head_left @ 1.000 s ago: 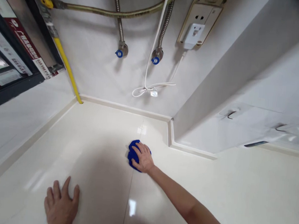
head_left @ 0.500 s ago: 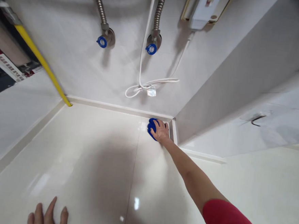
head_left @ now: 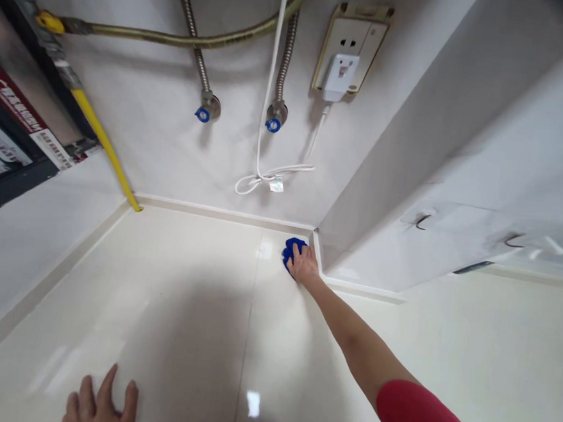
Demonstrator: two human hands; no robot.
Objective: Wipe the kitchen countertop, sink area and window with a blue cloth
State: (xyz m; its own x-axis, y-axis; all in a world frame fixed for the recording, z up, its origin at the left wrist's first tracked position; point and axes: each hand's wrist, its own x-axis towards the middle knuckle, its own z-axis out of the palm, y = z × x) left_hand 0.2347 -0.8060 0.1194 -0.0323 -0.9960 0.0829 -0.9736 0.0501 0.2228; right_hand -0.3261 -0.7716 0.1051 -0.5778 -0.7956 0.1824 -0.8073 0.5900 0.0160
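Note:
My right hand (head_left: pixel 303 264) presses a crumpled blue cloth (head_left: pixel 291 250) onto the glossy cream countertop (head_left: pixel 183 307), deep in the far corner where the back wall meets a jutting white wall block (head_left: pixel 411 149). Its fingers curl over the cloth, and my arm stretches out with a red sleeve (head_left: pixel 425 420) at the lower right. My left hand (head_left: pixel 99 407) rests flat on the counter at the bottom left, fingers stretched out, holding nothing.
On the back wall hang two metal hoses with blue valve taps (head_left: pixel 202 113), a looped white cable (head_left: pixel 264 178) and a socket with a white plug (head_left: pixel 342 74). A yellow pipe (head_left: pixel 105 144) runs down to the counter's left corner. A dark window frame (head_left: pixel 6 153) is at the left.
My right hand slid the cloth from mid-counter into the far corner and has stayed there. My left hand shifted slightly along the near edge. The view tilted down, then back up.

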